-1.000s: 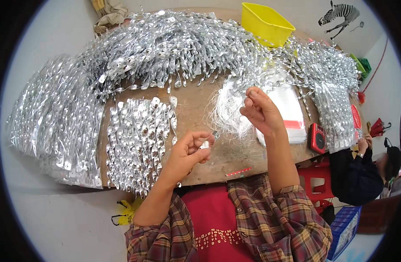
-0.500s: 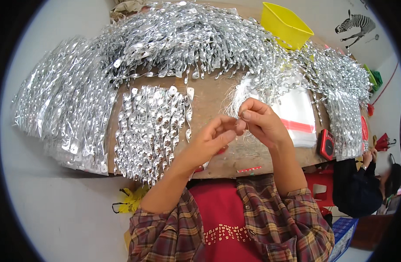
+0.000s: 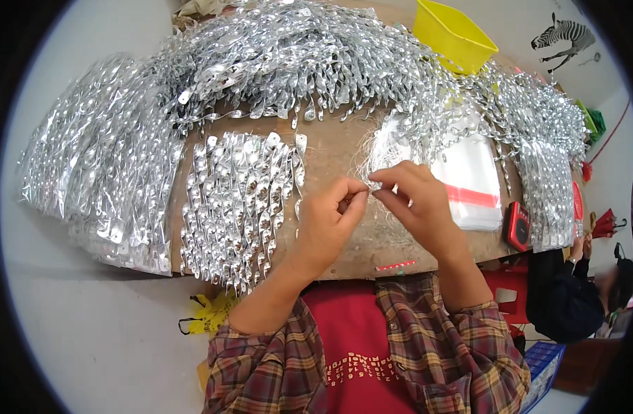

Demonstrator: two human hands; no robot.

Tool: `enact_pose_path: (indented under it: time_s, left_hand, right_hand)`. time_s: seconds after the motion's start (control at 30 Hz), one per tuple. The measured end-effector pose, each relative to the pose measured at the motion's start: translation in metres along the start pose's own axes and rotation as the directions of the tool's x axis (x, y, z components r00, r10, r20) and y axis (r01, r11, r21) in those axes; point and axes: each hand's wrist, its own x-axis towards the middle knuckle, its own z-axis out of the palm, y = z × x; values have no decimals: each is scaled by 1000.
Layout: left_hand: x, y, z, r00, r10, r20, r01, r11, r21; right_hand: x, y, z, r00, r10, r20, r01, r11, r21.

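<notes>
My left hand (image 3: pixel 329 222) and my right hand (image 3: pixel 418 203) meet over the middle of a brown table (image 3: pixel 334 155). Their fingertips pinch one small shiny silver piece (image 3: pixel 373 185) between them, beside a tuft of thin white threads (image 3: pixel 380 148). A flat batch of twisted silver foil strips (image 3: pixel 237 203) lies just left of my left hand. Big heaps of the same silver strips (image 3: pixel 282 55) cover the far and left parts of the table.
A yellow plastic tub (image 3: pixel 453 34) stands at the back right. A stack of clear bags with a red stripe (image 3: pixel 471 183) lies right of my hands, and a small red device (image 3: pixel 518 225) sits near the table's right edge. Another person in dark clothes (image 3: pixel 565 293) is at the lower right.
My left hand rose from the table's near edge up to my right hand, and both now pinch the small silver piece together. The view has shifted slightly.
</notes>
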Motion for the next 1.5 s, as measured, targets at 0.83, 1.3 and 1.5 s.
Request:
enact_pose_path:
  time_s: [0.83,1.3,1.5]
  left_hand:
    - [-7,3,-5,978,-208,-3,180,852,-492]
    - [-5,-1,-1,971,175,-160,-170,984,48]
    - [-4,-3,-2,958,193,-213,-152,969,197]
  right_hand:
    - [-4,19,21,907,310,286,-408,481,776]
    - [11,8,15,997,-55,53,44,979,197]
    - [8,-10,21,966,-252,-54,224,925,-307]
